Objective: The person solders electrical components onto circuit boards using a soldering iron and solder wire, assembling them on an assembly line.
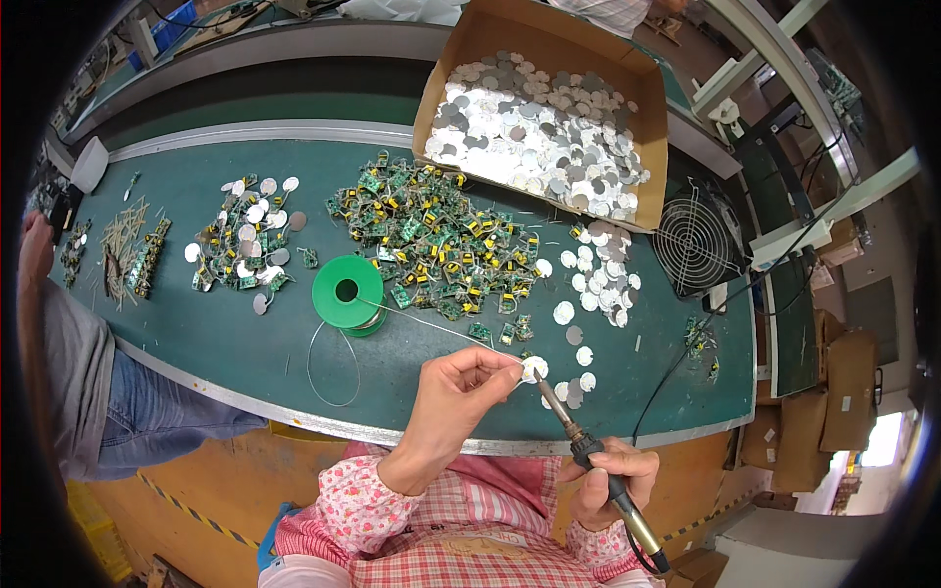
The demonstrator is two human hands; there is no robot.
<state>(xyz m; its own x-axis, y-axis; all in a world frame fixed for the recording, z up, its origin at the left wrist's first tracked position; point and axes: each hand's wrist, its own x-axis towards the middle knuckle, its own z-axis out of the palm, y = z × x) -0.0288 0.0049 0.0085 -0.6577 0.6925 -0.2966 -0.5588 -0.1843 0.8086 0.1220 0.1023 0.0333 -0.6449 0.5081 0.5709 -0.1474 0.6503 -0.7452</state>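
My left hand (441,407) is closed in a pinch on thin solder wire (431,323), which runs back to a green spool (331,312) lying on the bench. Just beyond those fingertips is a round white disc (534,367); whether they also touch it I cannot tell. My right hand (616,478) is wrapped round the handle of a soldering iron (561,412), its tip down at the disc. More white and grey discs (585,381) lie right beside the tip. A few small green circuit boards (479,332) sit just behind the left fingers.
A big heap of green-and-yellow circuit boards (441,235) covers the middle of the green bench (235,333). Behind it stands a cardboard box (427,118) of discs. Boards with discs attached (250,235) lie left. A fan (698,240) and black cable (667,377) are right; another person (88,392) sits left.
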